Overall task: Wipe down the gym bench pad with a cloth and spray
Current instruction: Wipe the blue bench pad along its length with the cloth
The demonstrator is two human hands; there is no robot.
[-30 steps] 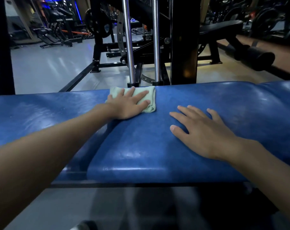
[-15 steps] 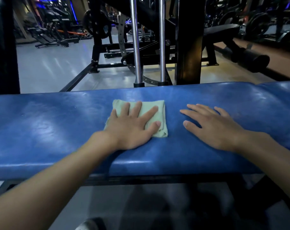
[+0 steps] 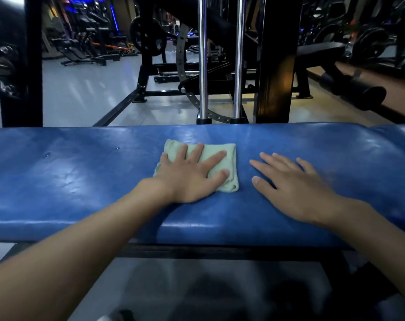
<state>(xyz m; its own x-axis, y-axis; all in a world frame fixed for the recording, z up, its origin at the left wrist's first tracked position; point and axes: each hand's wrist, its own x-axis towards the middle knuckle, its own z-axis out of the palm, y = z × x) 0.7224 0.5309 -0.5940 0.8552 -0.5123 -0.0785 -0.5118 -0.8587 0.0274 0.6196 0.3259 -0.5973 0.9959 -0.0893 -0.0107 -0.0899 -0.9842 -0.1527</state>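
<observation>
From the head camera, the blue bench pad [image 3: 81,181] runs straight across your view from nine o'clock to three o'clock. Its vinyl is glossy and creased, and a seam shows towards the three o'clock end.

Your left hand [image 3: 190,177] lies flat on the pale green cloth [image 3: 222,149], fingers straight and spread, palm pressing down. Nothing is curled round the fabric. The cloth is folded into a rough square and sits on top of the pad near the middle of its length. Its edges show beyond your fingertips at twelve o'clock and past your thumb at three o'clock.

Your right hand [image 3: 296,188] is at three o'clock from the cloth, just beside it but not touching. It too is flat on the bare pad with fingers straight and fanned out, holding nothing.

Beyond the pad at twelve o'clock stand two chrome rods [image 3: 202,66], upright and side by side, with a black post [image 3: 275,77] just to their three o'clock side. A weight plate [image 3: 148,35] hangs at eleven o'clock, over the grey floor [image 3: 92,93]. A black bench [image 3: 319,49] stands at one o'clock, and a dark roller pad [image 3: 368,98] at two o'clock.
</observation>
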